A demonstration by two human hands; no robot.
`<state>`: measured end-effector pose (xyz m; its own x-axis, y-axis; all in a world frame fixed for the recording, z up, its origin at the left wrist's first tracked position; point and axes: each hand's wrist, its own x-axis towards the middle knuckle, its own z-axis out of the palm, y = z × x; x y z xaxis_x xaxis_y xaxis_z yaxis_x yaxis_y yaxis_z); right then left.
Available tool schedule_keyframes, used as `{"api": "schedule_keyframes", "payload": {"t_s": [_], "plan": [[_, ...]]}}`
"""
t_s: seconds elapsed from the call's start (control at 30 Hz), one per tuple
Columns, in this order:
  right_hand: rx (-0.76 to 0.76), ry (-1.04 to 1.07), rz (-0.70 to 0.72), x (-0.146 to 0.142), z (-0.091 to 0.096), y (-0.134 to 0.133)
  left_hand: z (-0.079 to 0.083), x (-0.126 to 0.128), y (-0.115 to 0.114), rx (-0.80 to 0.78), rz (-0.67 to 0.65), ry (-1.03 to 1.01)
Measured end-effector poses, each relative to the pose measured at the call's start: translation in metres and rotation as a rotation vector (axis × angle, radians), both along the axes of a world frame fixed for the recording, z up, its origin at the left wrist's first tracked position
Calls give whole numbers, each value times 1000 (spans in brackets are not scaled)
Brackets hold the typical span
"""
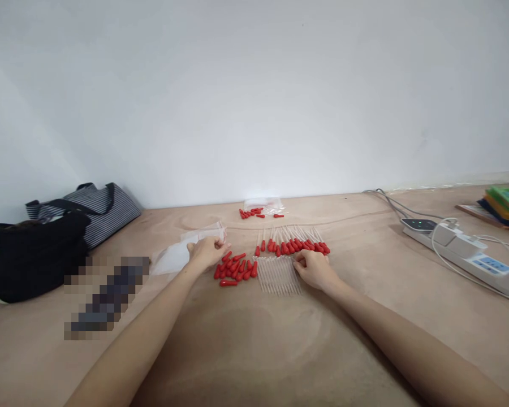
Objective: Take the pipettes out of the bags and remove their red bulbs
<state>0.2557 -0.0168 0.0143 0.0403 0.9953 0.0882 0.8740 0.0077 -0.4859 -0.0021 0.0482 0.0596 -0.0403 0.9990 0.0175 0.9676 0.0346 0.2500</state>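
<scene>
My left hand [207,252] is closed in a pinch over the near edge of some clear plastic bags [169,257]; what its fingertips hold, if anything, is hidden. Just to its right lies a loose pile of red rubber dropper bulbs [236,268]. A row of thin clear dropper tubes [276,276] lies side by side in the middle. At the right end of that row, my right hand [316,269] is curled with its fingertips down at the tubes; I cannot make out what is in them. Behind it, droppers with red bulbs fitted [297,245] lie with their tips pointing away.
Near the wall, a clear bag [263,203] lies with more red bulbs [250,213]. To the right are a white power strip [483,260] with cables and stacked coloured trays [507,203]. A black bag [34,254] and a striped bag [106,217] stand left, near a blurred dark object [114,294].
</scene>
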Motion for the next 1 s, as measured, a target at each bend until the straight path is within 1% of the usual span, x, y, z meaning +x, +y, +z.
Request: {"api": "schedule_keyframes", "payload": {"t_s": [0.1,0.2,0.3,0.4,0.53,0.7,0.77,0.8,0.87,0.93,1.0], "plan": [[17,10,16,0,-2,0,0,19,2,6,-57,6],[48,20,46,0,-4,1,-3,42,8,-50,-101,3],[71,23,70,1,-5,1,-7,61,16,-107,-105,9],[86,10,79,3,-5,0,-11,72,24,-140,-90,28],[117,-26,65,6,-5,-1,-14,75,29,-178,-79,39],[184,-14,61,10,-7,-1,-5,60,26,-138,-102,37],[288,-34,66,10,-7,-2,0,50,19,-96,-121,42],[372,-61,68,10,-6,-2,2,46,14,-62,-134,45],[589,-138,84,8,-5,-4,3,39,0,33,-172,49],[821,-218,124,3,-4,-7,-1,34,-16,144,-224,52],[990,-297,222,-4,-4,-9,-11,31,-33,282,-315,71]]}}
